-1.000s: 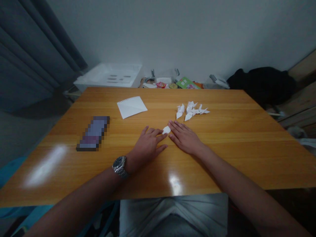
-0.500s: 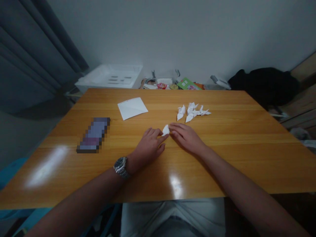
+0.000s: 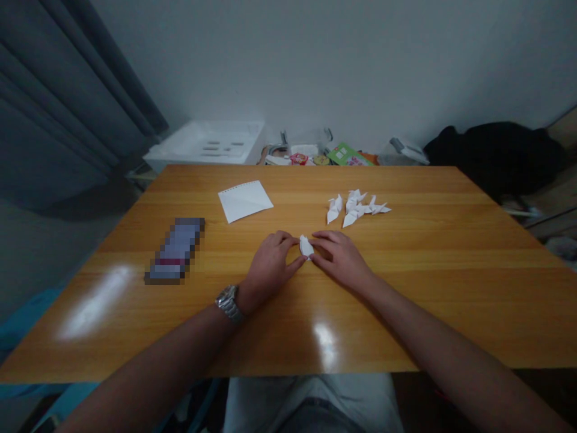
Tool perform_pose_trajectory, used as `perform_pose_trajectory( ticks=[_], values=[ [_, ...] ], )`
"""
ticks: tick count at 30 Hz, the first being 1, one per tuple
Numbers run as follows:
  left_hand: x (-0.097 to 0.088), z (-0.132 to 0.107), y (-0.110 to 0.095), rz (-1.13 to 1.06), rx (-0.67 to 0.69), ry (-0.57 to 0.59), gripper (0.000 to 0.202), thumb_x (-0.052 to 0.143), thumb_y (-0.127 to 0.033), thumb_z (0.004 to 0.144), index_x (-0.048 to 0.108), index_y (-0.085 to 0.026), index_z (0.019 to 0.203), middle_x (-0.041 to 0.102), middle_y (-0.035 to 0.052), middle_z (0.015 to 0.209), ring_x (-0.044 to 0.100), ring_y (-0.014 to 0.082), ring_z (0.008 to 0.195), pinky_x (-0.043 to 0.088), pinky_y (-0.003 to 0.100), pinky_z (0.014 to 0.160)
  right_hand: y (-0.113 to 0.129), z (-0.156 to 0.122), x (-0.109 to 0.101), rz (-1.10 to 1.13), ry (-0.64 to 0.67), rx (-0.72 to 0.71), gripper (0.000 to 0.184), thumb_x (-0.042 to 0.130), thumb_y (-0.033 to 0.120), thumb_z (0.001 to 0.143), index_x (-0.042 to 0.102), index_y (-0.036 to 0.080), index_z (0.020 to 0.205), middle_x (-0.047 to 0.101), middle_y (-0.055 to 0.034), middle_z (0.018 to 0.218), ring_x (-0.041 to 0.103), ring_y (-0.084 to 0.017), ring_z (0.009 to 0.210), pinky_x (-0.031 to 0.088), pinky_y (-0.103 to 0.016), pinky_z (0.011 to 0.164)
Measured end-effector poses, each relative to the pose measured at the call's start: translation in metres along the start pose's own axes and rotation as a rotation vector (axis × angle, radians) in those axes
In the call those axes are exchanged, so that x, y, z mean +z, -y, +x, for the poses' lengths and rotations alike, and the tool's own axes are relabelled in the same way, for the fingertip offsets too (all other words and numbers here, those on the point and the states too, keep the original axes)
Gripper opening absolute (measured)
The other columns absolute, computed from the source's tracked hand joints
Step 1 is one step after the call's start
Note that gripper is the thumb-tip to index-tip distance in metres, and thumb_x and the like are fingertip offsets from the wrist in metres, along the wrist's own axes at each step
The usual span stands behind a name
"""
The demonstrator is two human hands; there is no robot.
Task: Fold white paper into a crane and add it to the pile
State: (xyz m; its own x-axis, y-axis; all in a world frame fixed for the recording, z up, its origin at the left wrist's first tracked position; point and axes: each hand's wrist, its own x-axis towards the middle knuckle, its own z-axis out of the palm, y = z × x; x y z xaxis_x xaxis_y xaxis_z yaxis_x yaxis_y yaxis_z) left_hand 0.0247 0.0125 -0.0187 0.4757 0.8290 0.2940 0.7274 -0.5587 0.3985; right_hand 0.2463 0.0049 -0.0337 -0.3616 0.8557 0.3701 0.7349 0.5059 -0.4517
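A small folded piece of white paper (image 3: 306, 247) is between my hands near the middle of the wooden table. My left hand (image 3: 276, 258), with a metal watch (image 3: 229, 302) on its wrist, grips the paper's left side with thumb and fingertips. From the right, my right hand (image 3: 341, 254) holds the other side, its thumb at the paper's lower edge. Just beyond my right hand lie several folded paper cranes (image 3: 358, 207), partly overlapping one another. A flat white sheet (image 3: 246, 201) with a perforated edge rests farther left.
A phone (image 3: 175, 251), its screen blurred out, lies on the left of the wooden table (image 3: 433, 264). Behind the far edge are a white plastic tray (image 3: 216, 135), a green booklet (image 3: 349, 155) and small packets. A dark heap (image 3: 496, 153) sits at the back right.
My left index finger no longer lies across the folded paper. Both hands now pinch it from either side, and its layers stand more upright. The view has shifted slightly.
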Motion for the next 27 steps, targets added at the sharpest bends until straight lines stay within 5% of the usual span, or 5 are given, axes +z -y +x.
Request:
perform_pose_trajectory(
  ticks=[18,27],
  values=[
    [-0.0001,0.0004,-0.0017,-0.029,0.075,0.026,0.035,0.064,-0.033,0.095,0.062,-0.021,0.128,0.062,0.0088,0.117,0.059,0.0248,0.105,0.05,0.04,0.094,-0.0005,0.0032,0.0017,0.277,-0.025,0.048,0.017,0.072,0.022,0.085,0.068,0.023,0.101,0.068,-0.0087,0.115,0.063,-0.026,0.111,0.049,-0.047,0.101],
    [0.0044,0.0046,0.0019,-0.205,0.088,0.002,0.02,0.065,-0.031,0.094,0.066,-0.019,0.11,0.063,0.0076,0.111,0.06,0.0229,0.105,0.05,0.039,0.095,-0.0022,0.004,0.0012,0.289,-0.002,0.037,0.015,0.073,0.024,0.084,0.066,0.023,0.097,0.066,-0.009,0.116,0.061,-0.026,0.112,0.048,-0.046,0.1]
  ],
)
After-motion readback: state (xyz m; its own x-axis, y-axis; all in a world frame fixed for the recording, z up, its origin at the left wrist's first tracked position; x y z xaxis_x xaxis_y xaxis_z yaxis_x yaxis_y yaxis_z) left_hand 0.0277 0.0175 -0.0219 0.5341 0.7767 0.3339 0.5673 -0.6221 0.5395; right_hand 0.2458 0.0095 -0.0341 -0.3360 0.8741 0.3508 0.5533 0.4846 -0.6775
